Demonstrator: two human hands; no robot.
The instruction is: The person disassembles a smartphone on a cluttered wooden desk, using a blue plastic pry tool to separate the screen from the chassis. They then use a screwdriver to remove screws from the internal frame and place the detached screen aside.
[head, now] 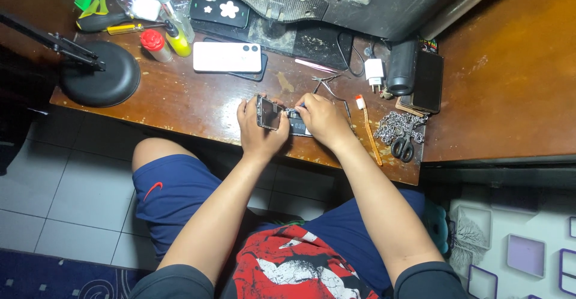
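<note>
Both hands are working right at the near edge of the scuffed wooden worktop point(192, 104). Left hand point(259, 132) is curled round a tilted-up dark glass screen point(267, 113), holding it by the edges. Right hand point(321, 119) has its fingers bunched tight on the opened phone body point(298, 122), which lies flat between the two hands. Just right: one orange-handled toothbrush point(368, 128), one scissors point(403, 146) on a chain. Further back, one white phone point(227, 56) and a round black lamp base point(99, 74).
</note>
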